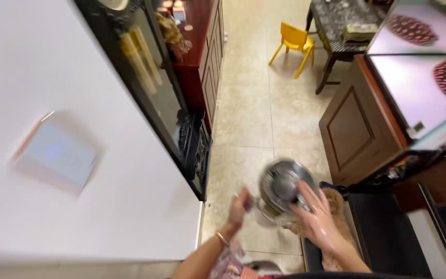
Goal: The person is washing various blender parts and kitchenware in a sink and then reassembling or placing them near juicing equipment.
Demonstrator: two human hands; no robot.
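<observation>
A narrow tiled floor (256,103) runs ahead of me, with a white wall (52,77) and a dark glass-fronted cabinet (156,88) on my left, and a brown wooden cabinet (360,126) on my right. A small yellow chair (294,42) stands well down the passage beside a dark table (339,23).

Low in my view I have a round steel pot (284,187), blurred by motion, held above the floor. My right hand (318,217) lies spread over its lid side, fingers splayed against the metal and a dark handle, so it is grasping the pot from the right. My left hand (239,209) sits just beside the pot's left edge, fingers curled; I cannot tell whether it grips a handle or only steadies the rim. A bangle (222,238) shows on that wrist.

A tan furry mat (331,206) lies on the floor under my right hand, against a black panel (388,237).

To handle this well, I judge I should keep both palms opposed across the pot, hold it level, and move slowly enough that the lid does not slip.
</observation>
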